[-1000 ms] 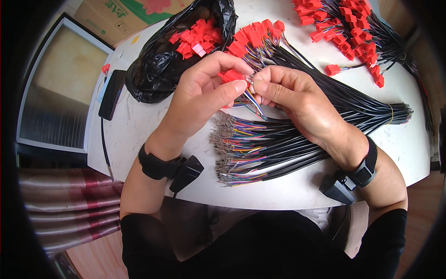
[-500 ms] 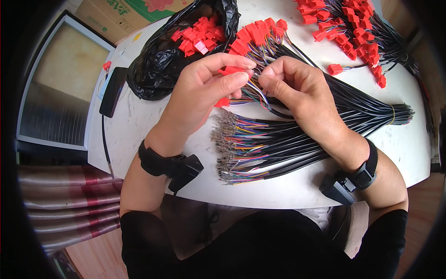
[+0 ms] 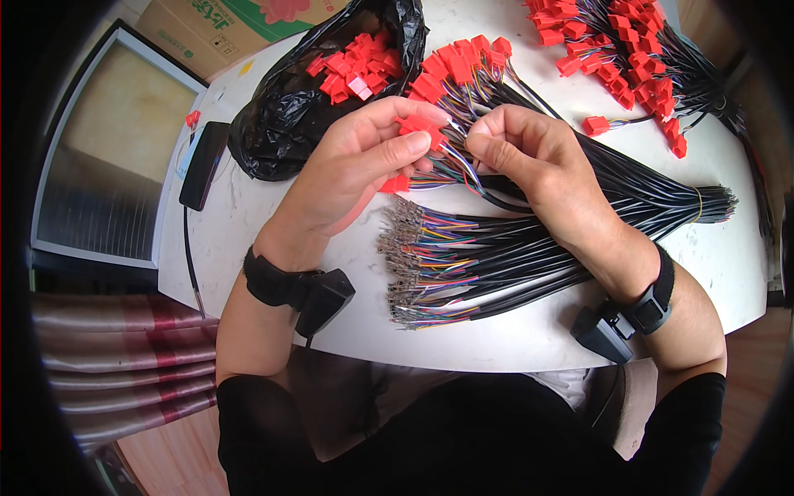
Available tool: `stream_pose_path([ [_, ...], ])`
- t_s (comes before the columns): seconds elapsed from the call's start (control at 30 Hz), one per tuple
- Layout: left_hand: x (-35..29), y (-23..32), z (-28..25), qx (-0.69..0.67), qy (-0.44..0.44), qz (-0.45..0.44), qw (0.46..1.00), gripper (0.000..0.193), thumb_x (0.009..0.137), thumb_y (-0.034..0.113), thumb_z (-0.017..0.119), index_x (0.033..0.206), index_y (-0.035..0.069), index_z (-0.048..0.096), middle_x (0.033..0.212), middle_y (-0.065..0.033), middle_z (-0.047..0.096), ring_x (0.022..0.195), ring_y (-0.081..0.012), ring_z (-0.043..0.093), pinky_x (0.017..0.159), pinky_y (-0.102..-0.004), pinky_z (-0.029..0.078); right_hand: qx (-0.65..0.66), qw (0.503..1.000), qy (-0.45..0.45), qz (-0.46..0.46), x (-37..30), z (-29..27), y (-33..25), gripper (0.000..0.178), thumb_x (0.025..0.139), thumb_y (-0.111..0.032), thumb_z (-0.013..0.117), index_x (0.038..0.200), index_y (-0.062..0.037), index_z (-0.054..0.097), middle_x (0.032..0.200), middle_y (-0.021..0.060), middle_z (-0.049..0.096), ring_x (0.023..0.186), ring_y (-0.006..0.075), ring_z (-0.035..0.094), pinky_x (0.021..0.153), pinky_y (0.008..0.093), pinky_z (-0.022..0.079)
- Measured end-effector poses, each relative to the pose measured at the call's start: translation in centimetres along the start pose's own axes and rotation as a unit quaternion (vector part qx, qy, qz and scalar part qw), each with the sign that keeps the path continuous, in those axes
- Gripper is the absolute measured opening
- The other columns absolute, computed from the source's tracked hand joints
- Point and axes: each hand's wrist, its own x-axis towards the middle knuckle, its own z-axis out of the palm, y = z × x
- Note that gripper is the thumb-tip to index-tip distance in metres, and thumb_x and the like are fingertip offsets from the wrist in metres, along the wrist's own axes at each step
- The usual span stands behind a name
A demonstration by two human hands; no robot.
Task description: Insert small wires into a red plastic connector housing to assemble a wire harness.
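Between the thumb and fingers of my left hand (image 3: 351, 157) is a red plastic connector housing (image 3: 420, 130), with thin coloured wires running from it. Close to its right side, my right hand (image 3: 546, 161) pinches a thin wire (image 3: 460, 132); the fingertips partly cover it. Below both hands, a bundle of black cables (image 3: 538, 240) lies on the table, its stripped coloured wires ending in metal crimp terminals (image 3: 403, 264). Beyond the hands, other cables of this bundle carry red connector housings (image 3: 459, 62). Another red housing (image 3: 395, 183) shows under my left hand.
A black plastic bag (image 3: 269, 124) at the back left holds loose red housings (image 3: 354, 73). A second cable bundle with red connectors (image 3: 645, 70) lies at the back right. A phone (image 3: 203, 165) rests near the table's left edge. Behind stands a cardboard box (image 3: 186, 41).
My left hand has turned slightly, so more of the red connector housing shows. The fingertips of the two hands are a little farther apart.
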Motion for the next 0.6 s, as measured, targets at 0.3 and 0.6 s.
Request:
stream_pose_path([
  [0.3, 0.1, -0.3, 0.0, -0.050, -0.012, 0.005, 0.999, 0.029, 0.090, 0.010, 0.057, 0.117, 0.002, 0.050, 0.102, -0.0036, 0.056, 0.089, -0.0102, 0.053, 0.080, -0.0247, 0.044, 0.083, 0.995, -0.032, 0.047, -0.2, 0.1, -0.7, 0.010, 0.089, -0.016, 0.058, 0.085, -0.0065, 0.059, 0.075, -0.0048, 0.054, 0.067, 0.0023, 0.044, 0.063, 0.0169, 0.034],
  [0.6, 0.5, -1.2, -0.7, -0.109, -0.038, 0.007, 0.993, 0.030, 0.088, 0.005, 0.056, 0.116, 0.005, 0.046, 0.107, -0.0084, 0.055, 0.098, -0.0158, 0.053, 0.088, -0.0335, 0.043, 0.089, 0.990, -0.052, 0.091, -0.2, -0.6, -0.8, 0.009, 0.085, -0.013, 0.054, 0.083, -0.0062, 0.059, 0.075, -0.0049, 0.054, 0.067, 0.0018, 0.044, 0.059, 0.0173, 0.032],
])
